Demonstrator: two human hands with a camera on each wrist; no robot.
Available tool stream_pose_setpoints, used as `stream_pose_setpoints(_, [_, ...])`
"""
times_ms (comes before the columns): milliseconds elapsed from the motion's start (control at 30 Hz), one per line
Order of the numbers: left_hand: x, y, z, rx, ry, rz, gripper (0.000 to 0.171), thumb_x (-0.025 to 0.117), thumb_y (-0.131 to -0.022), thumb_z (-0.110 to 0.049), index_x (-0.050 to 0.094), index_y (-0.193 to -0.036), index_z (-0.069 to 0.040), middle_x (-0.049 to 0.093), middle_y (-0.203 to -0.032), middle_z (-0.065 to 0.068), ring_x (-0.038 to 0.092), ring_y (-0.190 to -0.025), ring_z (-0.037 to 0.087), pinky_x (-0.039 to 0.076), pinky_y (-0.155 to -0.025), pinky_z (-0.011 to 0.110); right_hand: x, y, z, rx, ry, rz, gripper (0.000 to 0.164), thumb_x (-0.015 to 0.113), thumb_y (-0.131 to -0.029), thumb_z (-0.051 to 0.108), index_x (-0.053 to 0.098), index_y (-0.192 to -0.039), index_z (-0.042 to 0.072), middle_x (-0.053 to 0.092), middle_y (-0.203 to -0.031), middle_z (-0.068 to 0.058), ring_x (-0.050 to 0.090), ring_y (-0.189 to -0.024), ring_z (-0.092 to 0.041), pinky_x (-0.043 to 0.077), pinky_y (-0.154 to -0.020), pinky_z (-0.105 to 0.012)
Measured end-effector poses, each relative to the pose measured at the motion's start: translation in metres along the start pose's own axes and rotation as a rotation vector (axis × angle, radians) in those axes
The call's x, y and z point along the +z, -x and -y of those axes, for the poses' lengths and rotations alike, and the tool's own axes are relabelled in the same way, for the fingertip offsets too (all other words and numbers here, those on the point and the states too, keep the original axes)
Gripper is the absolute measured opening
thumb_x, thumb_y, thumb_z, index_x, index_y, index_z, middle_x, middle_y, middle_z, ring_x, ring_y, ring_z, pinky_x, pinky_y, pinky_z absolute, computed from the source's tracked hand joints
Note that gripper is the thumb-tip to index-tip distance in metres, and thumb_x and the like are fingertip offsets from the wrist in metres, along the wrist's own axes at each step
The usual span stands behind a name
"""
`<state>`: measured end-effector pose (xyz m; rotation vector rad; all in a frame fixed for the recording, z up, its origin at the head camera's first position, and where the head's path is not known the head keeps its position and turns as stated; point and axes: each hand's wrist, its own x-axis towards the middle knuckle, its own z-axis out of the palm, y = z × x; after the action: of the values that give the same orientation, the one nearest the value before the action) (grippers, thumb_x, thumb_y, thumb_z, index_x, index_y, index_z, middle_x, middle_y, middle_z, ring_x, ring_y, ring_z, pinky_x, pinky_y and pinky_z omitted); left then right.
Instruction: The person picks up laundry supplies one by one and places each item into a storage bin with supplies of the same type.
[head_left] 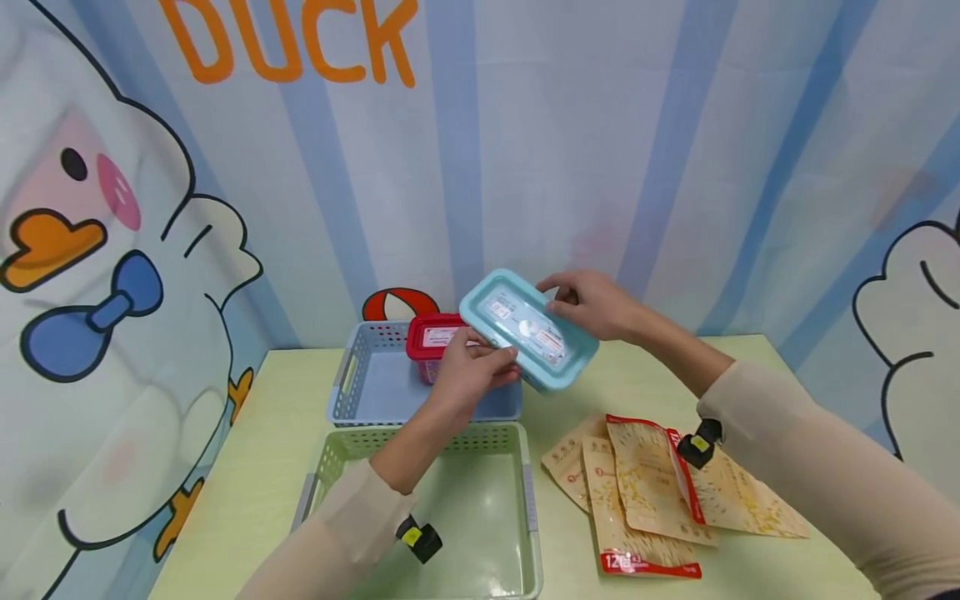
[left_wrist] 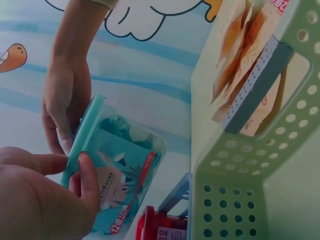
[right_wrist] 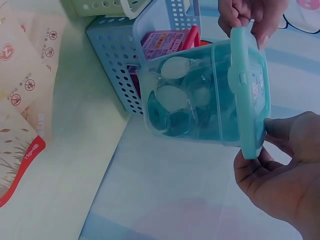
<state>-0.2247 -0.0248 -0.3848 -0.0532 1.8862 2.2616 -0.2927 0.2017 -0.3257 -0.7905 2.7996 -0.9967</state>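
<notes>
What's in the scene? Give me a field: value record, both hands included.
left hand: pinches lid edge of teal container
right hand: pinches opposite lid edge
teal container: lid on, tilted, held up
red-lidded container: in blue basket
green basket: nearer the person than blue basket
tan packets: overlapping, right of green basket

Red tub (head_left: 431,342) partly hidden behind teal container (head_left: 529,330) with unreadably small lid print (head_left: 527,326)
</notes>
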Motion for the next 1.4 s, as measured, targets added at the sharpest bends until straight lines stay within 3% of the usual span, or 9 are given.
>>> stream_pose_setpoints(333, [-0.01, 0.001, 0.006, -0.012, 0.078, -0.071, 0.033, 0.068, -0.105, -0.011, 0.049, -0.13, -0.002, 0.071, -0.11, 0.017, 0.076, -0.084, 0.019, 0.063, -0.081, 0.031, 0.012, -0.021, 0.009, -0.02, 0.015, 0.031, 0.035, 0.058, -0.109, 0.012, 0.064, -0.141, 0.001, 0.072, -0.104, -0.016, 0.068, -0.089, -0.026, 0.055, -0.08, -0.043])
stream_pose_setpoints(600, [-0.021, 0.005, 0.003, -0.015, 0.058, -0.056, 0.033, 0.071, -0.104, -0.014, 0.053, -0.128, -0.001, 0.072, -0.112, 0.016, 0.077, -0.088, 0.02, 0.062, -0.085, 0.031, 0.018, -0.027, 0.02, -0.008, 0.082, 0.002, 0.029, 0.059, -0.107, 0.012, 0.068, -0.132, 0.0, 0.073, -0.107, -0.018, 0.068, -0.092, -0.029, 0.056, -0.082, -0.044])
stream_pose_setpoints(833, [-0.031, 0.009, 0.004, 0.002, 0.045, -0.043, 0.036, 0.071, -0.103, -0.013, 0.055, -0.133, 0.001, 0.074, -0.113, 0.018, 0.079, -0.092, 0.023, 0.062, -0.086, 0.032, 0.027, -0.035, 0.03, -0.031, 0.126, -0.012, 0.021, 0.06, -0.105, 0.011, 0.071, -0.118, -0.001, 0.072, -0.097, -0.014, 0.066, -0.086, -0.027, 0.054, -0.079, -0.041])
stream_pose_setpoints(967, [-0.035, 0.011, 0.006, 0.003, 0.051, -0.049, 0.034, 0.07, -0.104, -0.012, 0.057, -0.131, 0.004, 0.074, -0.11, 0.018, 0.079, -0.092, 0.023, 0.062, -0.086, 0.032, 0.032, -0.039, 0.033, -0.054, 0.107, 0.0, 0.021, 0.059, -0.106, 0.011, 0.071, -0.119, 0.0, 0.071, -0.094, -0.013, 0.064, -0.081, -0.025, 0.053, -0.074, -0.039])
stream_pose_setpoints(1200, [-0.039, 0.017, 0.01, -0.009, 0.066, -0.051, 0.035, 0.07, -0.104, -0.011, 0.055, -0.132, 0.004, 0.074, -0.107, 0.018, 0.078, -0.089, 0.018, 0.062, -0.086, 0.03, 0.041, -0.045, 0.032, -0.093, 0.079, 0.013, 0.025, 0.061, -0.106, 0.01, 0.073, -0.125, 0.0, 0.071, -0.1, -0.014, 0.066, -0.085, -0.026, 0.055, -0.079, -0.041])
stream_pose_setpoints(1400, [-0.04, 0.023, 0.019, 0.033, 0.078, -0.104, 0.037, 0.067, -0.106, -0.011, 0.05, -0.135, 0.004, 0.071, -0.113, 0.021, 0.078, -0.093, 0.02, 0.062, -0.087, 0.03, 0.051, -0.052, 0.032, -0.122, 0.083, 0.02, 0.027, 0.061, -0.106, 0.011, 0.073, -0.127, 0.001, 0.072, -0.104, -0.014, 0.066, -0.088, -0.026, 0.054, -0.082, -0.043])
